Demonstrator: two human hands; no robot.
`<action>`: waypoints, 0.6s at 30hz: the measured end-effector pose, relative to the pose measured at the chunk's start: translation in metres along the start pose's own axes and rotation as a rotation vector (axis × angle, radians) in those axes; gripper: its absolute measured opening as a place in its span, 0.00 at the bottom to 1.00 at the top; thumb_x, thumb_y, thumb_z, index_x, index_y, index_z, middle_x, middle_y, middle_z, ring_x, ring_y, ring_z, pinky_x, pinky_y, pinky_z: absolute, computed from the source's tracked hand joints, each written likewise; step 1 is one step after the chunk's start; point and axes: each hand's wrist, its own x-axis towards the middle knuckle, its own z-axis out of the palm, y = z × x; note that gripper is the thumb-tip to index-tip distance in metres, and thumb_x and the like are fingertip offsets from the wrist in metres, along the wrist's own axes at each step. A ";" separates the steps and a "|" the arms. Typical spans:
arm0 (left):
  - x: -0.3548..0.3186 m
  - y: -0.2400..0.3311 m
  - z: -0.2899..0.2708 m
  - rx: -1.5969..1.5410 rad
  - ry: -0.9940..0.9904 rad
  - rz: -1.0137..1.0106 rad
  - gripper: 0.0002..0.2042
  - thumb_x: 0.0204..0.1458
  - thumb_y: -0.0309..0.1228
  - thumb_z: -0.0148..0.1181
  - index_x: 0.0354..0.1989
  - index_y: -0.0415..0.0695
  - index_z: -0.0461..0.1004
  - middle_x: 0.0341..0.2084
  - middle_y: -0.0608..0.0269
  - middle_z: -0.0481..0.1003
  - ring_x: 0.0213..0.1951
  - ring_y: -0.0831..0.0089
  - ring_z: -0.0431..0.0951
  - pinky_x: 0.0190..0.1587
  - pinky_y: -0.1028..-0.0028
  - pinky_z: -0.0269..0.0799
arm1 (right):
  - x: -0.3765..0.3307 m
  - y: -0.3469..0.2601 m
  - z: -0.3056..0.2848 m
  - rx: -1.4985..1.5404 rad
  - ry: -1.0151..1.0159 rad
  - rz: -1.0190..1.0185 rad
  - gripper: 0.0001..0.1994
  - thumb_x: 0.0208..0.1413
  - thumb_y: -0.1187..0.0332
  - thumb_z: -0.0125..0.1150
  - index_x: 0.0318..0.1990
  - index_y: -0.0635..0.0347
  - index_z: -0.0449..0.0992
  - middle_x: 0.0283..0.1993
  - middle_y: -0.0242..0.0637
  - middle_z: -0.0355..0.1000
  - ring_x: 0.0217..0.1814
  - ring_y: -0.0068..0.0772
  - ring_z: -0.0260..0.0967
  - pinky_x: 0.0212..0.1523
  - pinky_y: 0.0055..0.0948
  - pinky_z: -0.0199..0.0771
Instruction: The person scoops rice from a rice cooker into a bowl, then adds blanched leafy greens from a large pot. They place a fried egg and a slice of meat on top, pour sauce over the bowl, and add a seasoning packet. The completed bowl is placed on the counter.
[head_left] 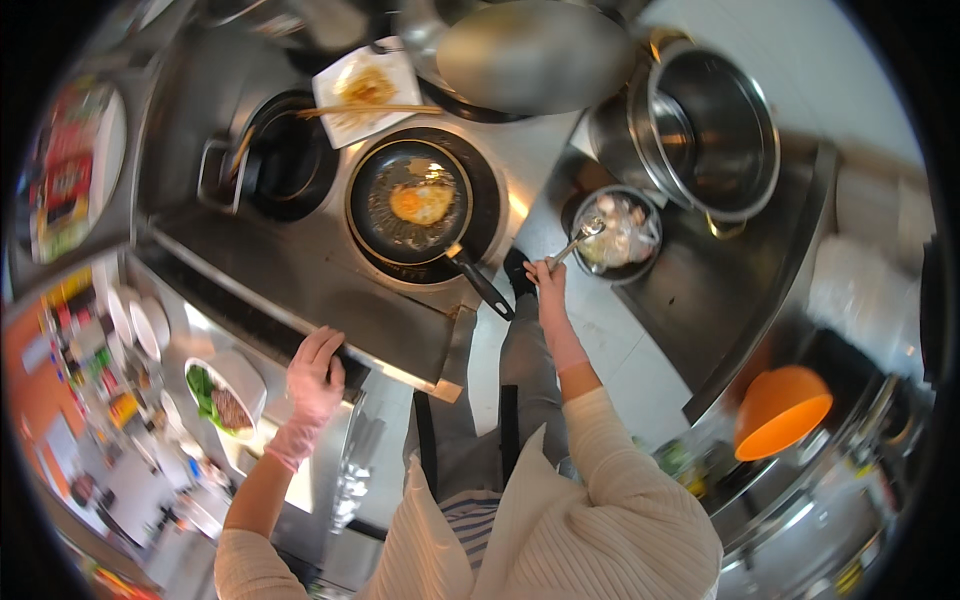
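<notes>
- Two metal work surfaces stand in the kitchen: a steel bench point(300, 290) with burners on the left, and a darker bench point(690, 310) on the right.
- Pale tiled floor point(595, 340) shows between them.
- The black frying pan point(377, 215) sits on the left bench with a fried egg point(420, 203) in it; its handle point(485, 288) points near and right, jutting over the gap.
- The right hand point(548, 280), gloved, has its fingers closed round the handle of a metal utensil point(568, 248), whose head is over the small pot point(650, 268) on the right bench; clear plastic and pale pieces fill that pot.
- The left hand point(317, 380), also gloved, is at the left bench's near edge, fingers loosely bent, gripping nothing visible; whether they press the edge, I cannot tell.
- Beyond the pan lies a square white plate point(328, 92) of food, chopsticks point(400, 109) across it.
- A large steel pot point(735, 115) crowds the far right.
- Nearer on the right is an orange bowl point(783, 415).
</notes>
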 end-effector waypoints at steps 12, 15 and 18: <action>-0.005 -0.005 0.013 0.078 -0.118 0.085 0.14 0.52 0.26 0.48 0.45 0.40 0.75 0.46 0.52 0.72 0.49 0.55 0.72 0.55 0.63 0.66 | 0.049 0.074 0.025 0.342 0.093 0.038 0.22 0.60 0.55 0.53 0.50 0.67 0.66 0.47 0.41 0.73 0.52 0.33 0.68 0.55 0.32 0.61; -0.004 -0.005 0.013 0.074 -0.123 0.105 0.14 0.53 0.27 0.48 0.45 0.40 0.75 0.46 0.52 0.72 0.49 0.55 0.72 0.55 0.63 0.66 | 0.051 0.071 0.030 0.221 0.067 0.015 0.23 0.60 0.54 0.52 0.50 0.67 0.66 0.47 0.41 0.71 0.51 0.33 0.68 0.54 0.32 0.62; -0.005 -0.005 0.013 0.083 -0.116 0.118 0.13 0.54 0.28 0.47 0.45 0.40 0.75 0.45 0.52 0.72 0.49 0.55 0.72 0.55 0.63 0.66 | 0.055 0.074 0.032 0.239 0.043 0.004 0.23 0.60 0.53 0.52 0.49 0.67 0.66 0.47 0.42 0.71 0.50 0.35 0.68 0.53 0.34 0.63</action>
